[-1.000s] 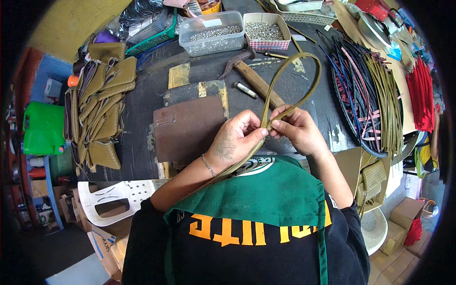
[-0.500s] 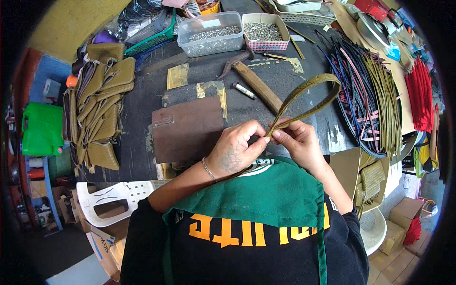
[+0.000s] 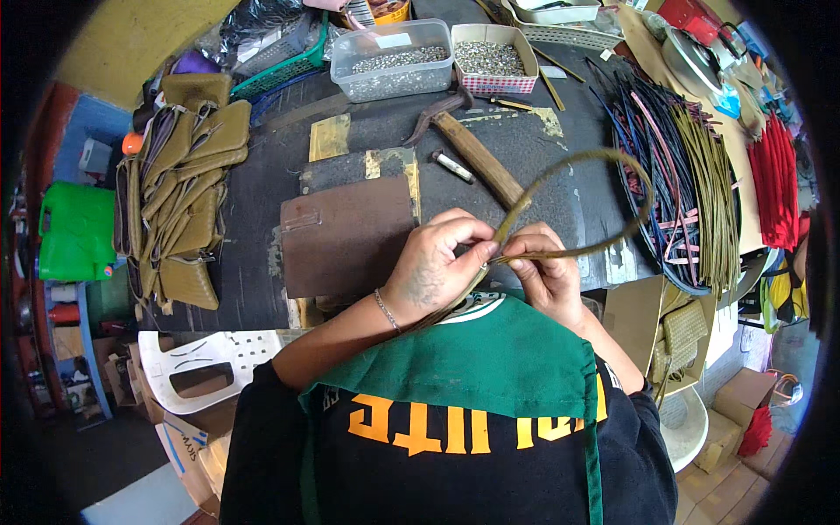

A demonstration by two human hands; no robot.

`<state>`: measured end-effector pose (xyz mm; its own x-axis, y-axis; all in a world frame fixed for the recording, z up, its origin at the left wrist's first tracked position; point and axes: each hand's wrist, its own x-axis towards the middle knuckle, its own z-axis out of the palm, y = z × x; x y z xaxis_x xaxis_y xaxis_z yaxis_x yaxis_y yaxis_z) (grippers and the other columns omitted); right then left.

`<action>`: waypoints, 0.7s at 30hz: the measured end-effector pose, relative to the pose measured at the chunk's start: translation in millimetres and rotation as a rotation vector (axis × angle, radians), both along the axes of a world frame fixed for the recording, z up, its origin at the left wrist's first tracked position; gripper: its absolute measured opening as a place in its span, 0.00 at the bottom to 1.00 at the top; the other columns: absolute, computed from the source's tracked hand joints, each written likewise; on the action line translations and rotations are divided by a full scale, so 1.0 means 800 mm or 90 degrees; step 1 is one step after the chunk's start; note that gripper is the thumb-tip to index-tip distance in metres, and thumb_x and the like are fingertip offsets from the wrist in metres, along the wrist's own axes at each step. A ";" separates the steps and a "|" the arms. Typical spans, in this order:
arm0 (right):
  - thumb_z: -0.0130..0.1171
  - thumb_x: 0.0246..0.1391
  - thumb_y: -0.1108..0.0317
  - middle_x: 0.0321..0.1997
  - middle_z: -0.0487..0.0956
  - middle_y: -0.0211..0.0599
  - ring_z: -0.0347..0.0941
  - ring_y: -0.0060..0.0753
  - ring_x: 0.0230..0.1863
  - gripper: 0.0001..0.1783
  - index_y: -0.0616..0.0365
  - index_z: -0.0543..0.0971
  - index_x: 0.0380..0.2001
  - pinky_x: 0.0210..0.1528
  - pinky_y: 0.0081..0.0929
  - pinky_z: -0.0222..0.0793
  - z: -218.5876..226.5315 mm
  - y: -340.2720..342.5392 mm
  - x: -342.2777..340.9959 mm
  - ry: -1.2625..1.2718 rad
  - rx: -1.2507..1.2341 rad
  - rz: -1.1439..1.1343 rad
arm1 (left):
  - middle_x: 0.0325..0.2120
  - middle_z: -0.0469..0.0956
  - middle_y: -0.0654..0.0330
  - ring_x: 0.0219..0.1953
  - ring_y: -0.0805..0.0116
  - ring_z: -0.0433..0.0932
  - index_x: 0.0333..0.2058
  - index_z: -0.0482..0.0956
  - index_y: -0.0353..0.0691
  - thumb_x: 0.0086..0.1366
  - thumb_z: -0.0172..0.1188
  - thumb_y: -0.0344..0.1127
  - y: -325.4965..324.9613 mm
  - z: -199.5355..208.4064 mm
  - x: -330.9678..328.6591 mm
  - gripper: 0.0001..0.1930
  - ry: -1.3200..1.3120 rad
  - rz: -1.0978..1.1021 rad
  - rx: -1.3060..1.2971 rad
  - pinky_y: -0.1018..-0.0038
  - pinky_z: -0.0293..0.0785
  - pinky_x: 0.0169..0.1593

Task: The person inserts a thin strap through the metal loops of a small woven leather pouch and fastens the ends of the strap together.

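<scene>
An olive-green strap (image 3: 648, 188) forms a round loop above my hands, its two sides meeting between my fingers. My left hand (image 3: 437, 262) pinches the strap where the loop begins; more of it trails down beside my left wrist. My right hand (image 3: 544, 267) pinches the other side of the loop, close to the left fingertips. A small part between the fingertips is too tiny to make out. On the table left of my hands lies a flat brown leather-like pad (image 3: 346, 236). Beyond my hands rest a hammer (image 3: 479, 156) with a wooden handle and a short metal punch (image 3: 452, 166).
A clear tub (image 3: 391, 83) and a checkered box (image 3: 495, 80) hold small metal pieces at the back. Olive pouches (image 3: 188, 175) are heaped at left. Bundled dark and olive straps (image 3: 700, 201) fill a round tray at right, near red strips (image 3: 773, 192). A white chair (image 3: 166, 367) stands below left.
The strap loop has widened and swung right and lower. My right hand has turned slightly, and its grip has shifted along the strap. The left hand still pinches it.
</scene>
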<state>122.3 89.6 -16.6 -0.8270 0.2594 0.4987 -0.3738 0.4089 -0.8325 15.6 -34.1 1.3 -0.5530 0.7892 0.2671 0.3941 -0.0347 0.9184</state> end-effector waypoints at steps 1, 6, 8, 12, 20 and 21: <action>0.55 0.38 0.80 0.27 0.69 0.36 0.65 0.33 0.29 0.09 0.61 0.70 0.27 0.32 0.26 0.61 0.000 -0.002 0.000 -0.005 0.000 -0.019 | 0.23 0.72 0.54 0.24 0.63 0.73 0.26 0.73 0.32 0.49 0.55 0.24 -0.002 0.006 0.001 0.04 0.039 -0.016 -0.010 0.75 0.69 0.27; 0.57 0.33 0.80 0.25 0.69 0.32 0.64 0.33 0.28 0.12 0.57 0.71 0.26 0.31 0.26 0.58 0.003 -0.006 -0.004 0.093 0.156 -0.079 | 0.23 0.72 0.55 0.25 0.67 0.73 0.26 0.73 0.31 0.49 0.55 0.21 -0.009 0.018 0.002 0.04 0.070 -0.021 -0.005 0.77 0.68 0.29; 0.59 0.32 0.79 0.25 0.69 0.31 0.64 0.32 0.27 0.13 0.57 0.72 0.27 0.31 0.26 0.58 0.002 -0.007 -0.001 0.125 0.230 -0.130 | 0.23 0.71 0.55 0.25 0.64 0.72 0.26 0.73 0.31 0.49 0.54 0.21 -0.011 0.023 0.001 0.04 0.147 -0.064 -0.037 0.76 0.69 0.29; 0.61 0.30 0.76 0.25 0.69 0.30 0.63 0.31 0.28 0.14 0.57 0.73 0.27 0.29 0.23 0.58 -0.023 -0.008 0.007 0.119 0.199 -0.161 | 0.24 0.71 0.55 0.26 0.63 0.72 0.27 0.73 0.31 0.48 0.54 0.20 -0.013 0.027 0.002 0.05 0.136 -0.077 -0.029 0.75 0.69 0.29; 0.60 0.31 0.78 0.26 0.72 0.36 0.68 0.35 0.27 0.12 0.60 0.71 0.25 0.28 0.25 0.63 -0.020 -0.006 0.000 0.179 0.219 -0.168 | 0.27 0.71 0.56 0.30 0.60 0.71 0.30 0.73 0.34 0.46 0.53 0.22 -0.018 0.032 0.002 0.09 0.229 -0.075 -0.069 0.71 0.67 0.34; 0.60 0.31 0.78 0.26 0.72 0.36 0.68 0.35 0.27 0.12 0.60 0.71 0.25 0.28 0.25 0.63 -0.018 -0.007 0.001 0.179 0.220 -0.168 | 0.27 0.71 0.56 0.30 0.60 0.71 0.30 0.73 0.34 0.46 0.53 0.22 -0.018 0.032 0.002 0.09 0.229 -0.075 -0.067 0.71 0.67 0.34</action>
